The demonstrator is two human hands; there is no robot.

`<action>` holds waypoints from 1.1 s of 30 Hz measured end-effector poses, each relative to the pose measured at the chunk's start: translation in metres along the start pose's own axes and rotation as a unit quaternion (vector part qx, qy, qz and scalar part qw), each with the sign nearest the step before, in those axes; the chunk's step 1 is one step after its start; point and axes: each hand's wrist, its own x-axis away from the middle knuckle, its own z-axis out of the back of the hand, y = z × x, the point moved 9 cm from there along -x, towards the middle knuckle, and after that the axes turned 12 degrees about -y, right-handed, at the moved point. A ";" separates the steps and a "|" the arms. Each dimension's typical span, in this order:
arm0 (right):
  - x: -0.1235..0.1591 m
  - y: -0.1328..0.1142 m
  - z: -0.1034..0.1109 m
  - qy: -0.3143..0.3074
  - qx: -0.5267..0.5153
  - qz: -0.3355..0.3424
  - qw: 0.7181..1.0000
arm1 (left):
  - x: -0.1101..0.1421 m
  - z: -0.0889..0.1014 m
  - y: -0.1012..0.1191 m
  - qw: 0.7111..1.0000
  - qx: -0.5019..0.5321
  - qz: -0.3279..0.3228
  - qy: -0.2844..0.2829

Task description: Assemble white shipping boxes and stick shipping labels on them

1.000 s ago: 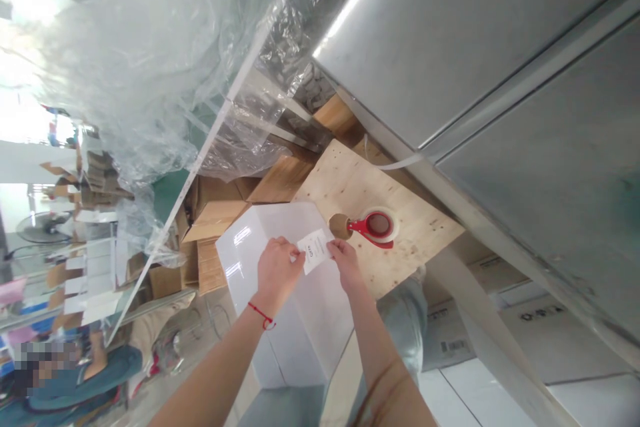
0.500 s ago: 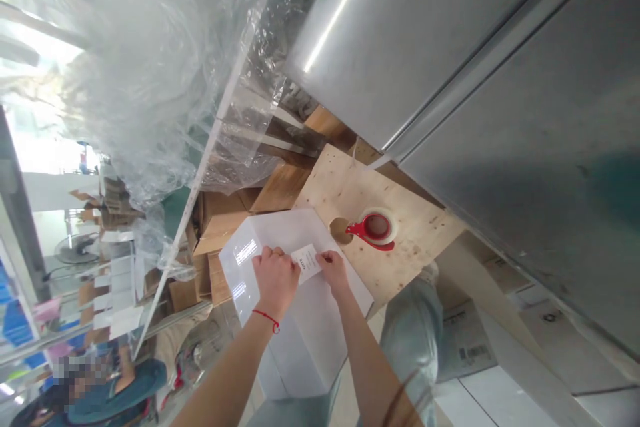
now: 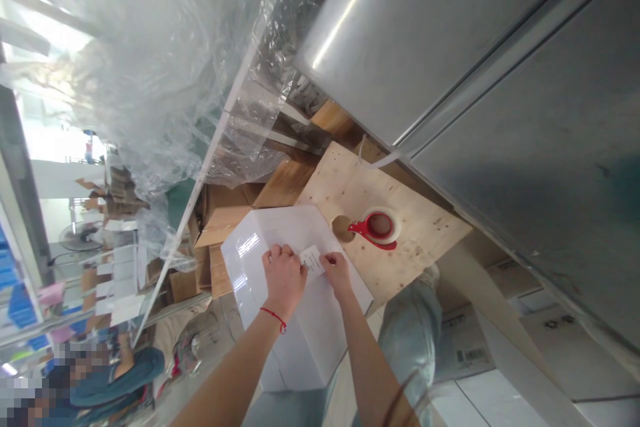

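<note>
A glossy white box rests across my lap, one end by a plywood board. On its upper face is a small white label with dark print. My left hand, a red string around its wrist, has its fingers curled and its thumb side on the label's left edge. At the opposite edge my right hand pinches the label's corner between thumb and fingertips. Whether the label is stuck down beneath the fingers cannot be seen.
On the plywood board sits a red tape dispenser beside a roll of brown tape. A large metal cabinet closes in the right. Clear plastic sheeting hangs at left, above open cartons. Another person is at lower left.
The view has shifted slightly. My left hand has moved a little to the right along with the label, while my right hand keeps its pinch at the label's right edge.
</note>
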 end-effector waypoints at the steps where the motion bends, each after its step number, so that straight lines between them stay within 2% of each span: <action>1: 0.001 0.000 0.001 0.000 -0.006 0.001 1.000 | 0.001 0.000 0.000 1.000 0.005 0.002 0.001; 8: 0.011 -0.006 0.009 -0.014 -0.051 0.001 0.999 | 0.006 -0.003 -0.001 0.998 0.059 0.007 0.012; 18: 0.016 -0.018 0.013 -0.024 -0.040 0.006 0.999 | 0.008 -0.006 -0.004 0.997 0.078 0.004 0.017; 33: 0.012 -0.008 0.003 0.027 0.030 0.026 0.999 | 0.009 -0.008 -0.006 0.998 0.060 -0.016 0.021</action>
